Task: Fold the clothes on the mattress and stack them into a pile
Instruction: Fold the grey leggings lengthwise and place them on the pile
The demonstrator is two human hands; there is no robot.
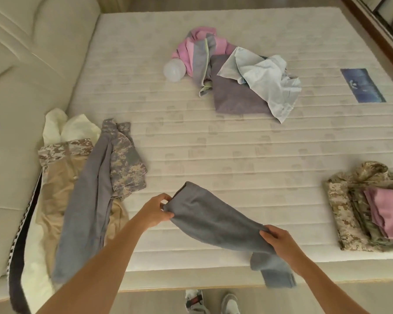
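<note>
Over the near edge of the mattress (pixel 191 141), my left hand (pixel 156 210) pinches one end of the grey garment (pixel 211 219), which stretches rightward to my right hand (pixel 279 242), whose fingers curl round its other part while the tail hangs below. Farther right, well apart from my hands, sits the folded pile (pixel 368 211) with a pink piece on top
</note>
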